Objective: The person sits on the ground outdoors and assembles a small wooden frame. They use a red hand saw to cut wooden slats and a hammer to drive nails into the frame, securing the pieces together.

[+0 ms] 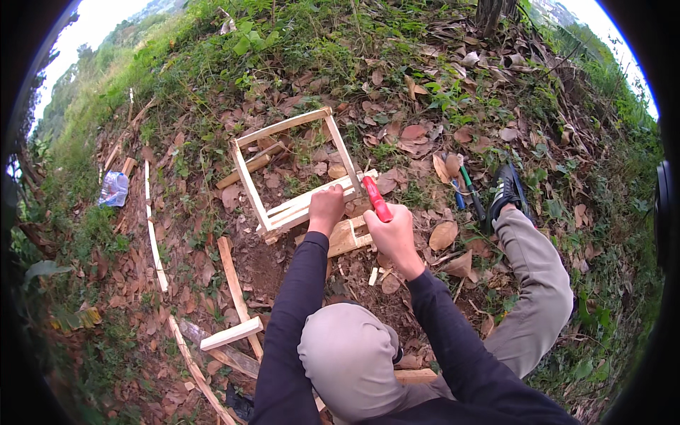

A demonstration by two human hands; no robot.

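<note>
A rectangular frame (251, 188) of pale wooden strips stands tilted on the leafy ground in front of me. My left hand (326, 208) is closed around the strips on its near side, close to the right corner. In my right hand (394, 232) is a red-handled tool (377, 200), gripped by its handle. The tool's far end meets the frame's near right corner; its thin greyish working part is too small to name surely. Just below that corner lies a short piece of light wood (348, 239), partly hidden by my hands.
Loose wooden strips (237, 289) and a short batten (231, 333) lie to the left. Farther left are a long thin strip (153, 237) and a clear plastic bag (113, 189). A green-handled tool (470, 190) lies beside my shoe (506, 185). My bent knee (354, 361) is between my arms.
</note>
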